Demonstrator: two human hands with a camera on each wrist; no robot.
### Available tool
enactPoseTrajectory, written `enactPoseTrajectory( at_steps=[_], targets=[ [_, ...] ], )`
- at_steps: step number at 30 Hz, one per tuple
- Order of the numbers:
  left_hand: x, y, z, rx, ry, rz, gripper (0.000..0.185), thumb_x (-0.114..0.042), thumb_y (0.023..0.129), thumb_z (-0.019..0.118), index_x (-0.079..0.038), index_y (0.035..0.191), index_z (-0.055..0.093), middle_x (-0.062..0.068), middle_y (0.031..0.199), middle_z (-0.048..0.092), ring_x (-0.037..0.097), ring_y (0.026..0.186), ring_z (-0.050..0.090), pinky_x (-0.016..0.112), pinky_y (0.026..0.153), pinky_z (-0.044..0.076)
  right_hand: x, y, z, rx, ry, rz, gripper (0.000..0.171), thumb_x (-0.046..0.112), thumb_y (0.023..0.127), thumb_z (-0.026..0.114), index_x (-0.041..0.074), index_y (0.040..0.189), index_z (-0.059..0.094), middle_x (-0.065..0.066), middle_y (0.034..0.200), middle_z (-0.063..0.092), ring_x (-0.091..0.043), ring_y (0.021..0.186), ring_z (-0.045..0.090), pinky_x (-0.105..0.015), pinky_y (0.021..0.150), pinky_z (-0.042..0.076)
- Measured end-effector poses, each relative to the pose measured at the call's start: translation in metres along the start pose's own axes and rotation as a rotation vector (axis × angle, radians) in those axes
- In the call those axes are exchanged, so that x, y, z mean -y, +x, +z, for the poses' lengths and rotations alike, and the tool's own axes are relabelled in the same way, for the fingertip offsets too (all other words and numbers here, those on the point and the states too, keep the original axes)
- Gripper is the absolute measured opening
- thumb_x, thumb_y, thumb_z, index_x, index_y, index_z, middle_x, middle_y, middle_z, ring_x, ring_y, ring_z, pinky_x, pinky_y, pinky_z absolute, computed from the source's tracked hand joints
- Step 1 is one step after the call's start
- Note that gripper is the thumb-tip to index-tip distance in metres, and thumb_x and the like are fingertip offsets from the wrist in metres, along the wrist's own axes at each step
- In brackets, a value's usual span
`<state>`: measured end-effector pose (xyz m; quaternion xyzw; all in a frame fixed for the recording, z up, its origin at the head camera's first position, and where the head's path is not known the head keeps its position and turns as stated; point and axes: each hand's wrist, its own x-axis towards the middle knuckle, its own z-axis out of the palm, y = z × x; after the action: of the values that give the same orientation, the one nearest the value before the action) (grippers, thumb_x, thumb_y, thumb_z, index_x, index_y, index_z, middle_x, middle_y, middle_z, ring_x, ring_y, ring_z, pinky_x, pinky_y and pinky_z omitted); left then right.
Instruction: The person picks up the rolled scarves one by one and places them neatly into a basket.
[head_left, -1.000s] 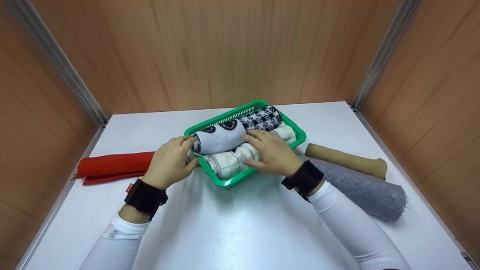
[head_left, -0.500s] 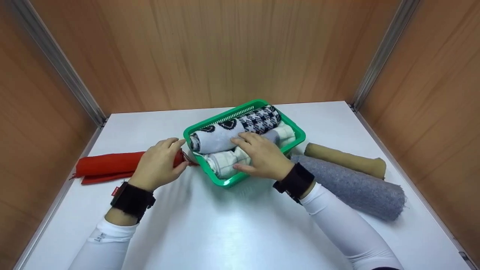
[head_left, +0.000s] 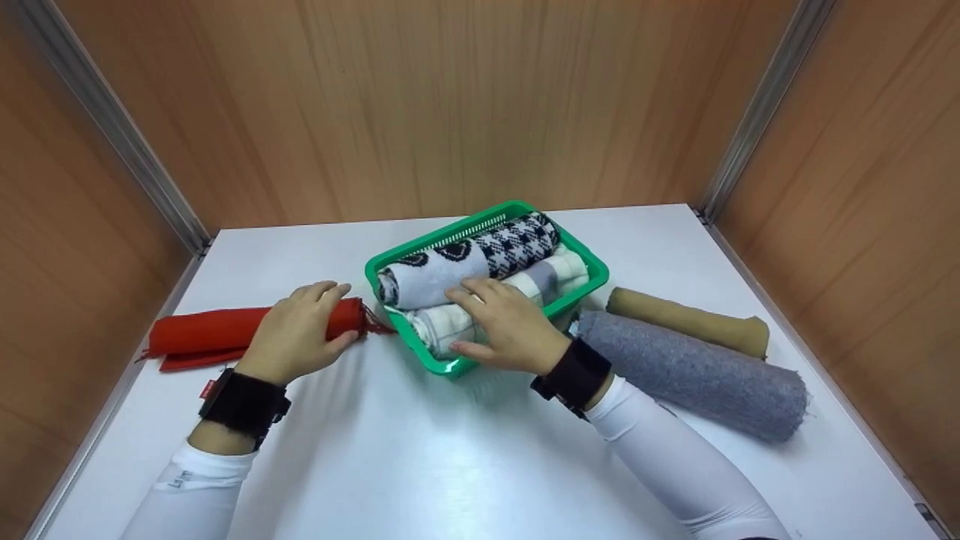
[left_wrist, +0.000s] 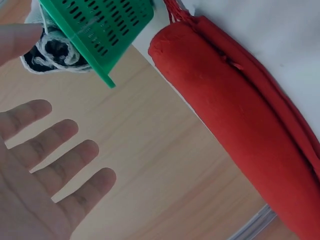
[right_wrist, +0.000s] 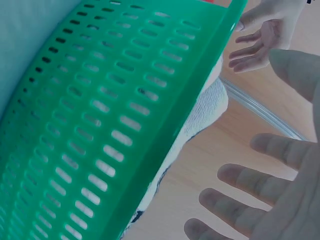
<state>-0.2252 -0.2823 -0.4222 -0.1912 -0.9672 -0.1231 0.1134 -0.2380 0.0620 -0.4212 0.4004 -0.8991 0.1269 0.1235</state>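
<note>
A green plastic basket (head_left: 597, 279) sits on the white table, holding a black-and-white patterned rolled scarf (head_left: 442, 277) and a cream checked rolled cloth (head_left: 571, 271). My right hand (head_left: 514, 326) hovers above the basket's near side, fingers spread and grasping nothing; in the right wrist view it is apart from the slotted wall. My left hand (head_left: 296, 330) hangs over a red rolled scarf (head_left: 202, 330) with fringed ends, left of the basket. The left wrist view shows its fingers (left_wrist: 75, 150) extended and holding nothing. Part of the red scarf is hidden behind the left hand in the head view.
On the right of the table lie a grey rolled cloth (head_left: 697, 375) and, behind it, an olive-brown rolled cloth (head_left: 690, 319). Wood-grain panels enclose the table (head_left: 450, 465) at the back (head_left: 480, 105) and on both sides.
My left hand has moved left, away from the basket's corner and over the red scarf. My right hand has drawn slightly left and toward me, uncovering more of the checked cloth.
</note>
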Motion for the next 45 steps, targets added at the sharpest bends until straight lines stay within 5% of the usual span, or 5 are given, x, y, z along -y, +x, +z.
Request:
enactPoseTrajectory(
  at_steps=[12,45],
  targets=[
    [0.017,-0.008,-0.004,0.042,0.003,0.03,0.079,-0.027,0.087,0.089,-0.004,0.154,0.057,0.027,0.151,0.061,0.05,0.136,0.059,0.073,0.11,0.05,0.016,0.005,0.006,-0.015,-0.004,-0.011,0.075,0.052,0.101,0.073,0.01,0.159,0.053,-0.02,0.156,0.059,-0.038,0.145,0.056,-0.056,0.123,0.045],
    [0.075,-0.017,-0.011,0.206,0.013,-0.098,0.084,-0.028,0.087,0.088,-0.005,0.159,0.051,0.029,0.154,0.056,0.055,0.139,0.053,0.081,0.107,0.046,0.045,0.012,0.029,0.0,-0.044,-0.057,0.077,0.055,0.101,0.073,0.013,0.161,0.05,-0.014,0.156,0.059,-0.032,0.145,0.055,-0.048,0.123,0.047]
  ],
)
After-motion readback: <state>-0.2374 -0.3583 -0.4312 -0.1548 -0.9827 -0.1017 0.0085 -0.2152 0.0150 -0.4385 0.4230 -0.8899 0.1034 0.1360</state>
